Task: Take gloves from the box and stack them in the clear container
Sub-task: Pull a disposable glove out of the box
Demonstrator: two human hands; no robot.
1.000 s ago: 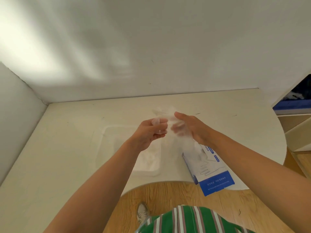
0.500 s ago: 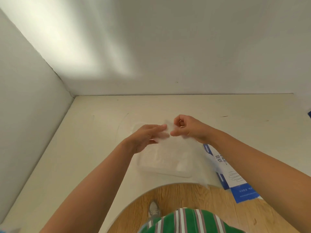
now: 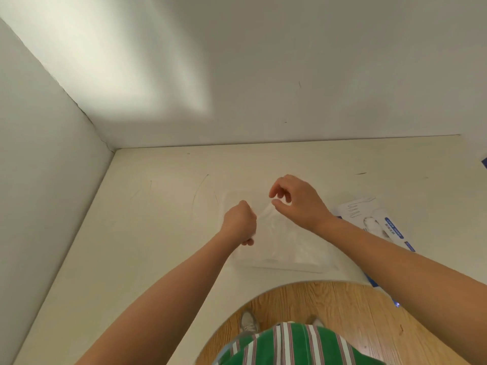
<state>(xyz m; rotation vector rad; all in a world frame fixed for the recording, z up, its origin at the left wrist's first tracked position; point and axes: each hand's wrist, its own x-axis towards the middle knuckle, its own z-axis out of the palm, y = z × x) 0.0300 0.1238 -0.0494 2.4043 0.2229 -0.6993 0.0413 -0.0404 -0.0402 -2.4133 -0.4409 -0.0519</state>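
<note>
A thin transparent glove [image 3: 266,210] is stretched between my two hands over the clear container [image 3: 290,267], which sits on the cream table near its curved front edge. My left hand [image 3: 239,222] grips one end of the glove in a fist. Thumb and forefinger of my right hand [image 3: 292,201] pinch the other end. The white and blue glove box [image 3: 379,222] lies flat to the right of the container, partly hidden by my right forearm. Pale gloves lie inside the container, hard to make out.
White walls close the table [image 3: 158,233] on the left and at the back. The table's front edge curves in around a wooden floor [image 3: 342,312], where a shoe and a striped green garment show.
Both hands have come down toward the container with the glove. The left hand has turned into a fist and the hands have drawn a little apart. The view has shifted left.
</note>
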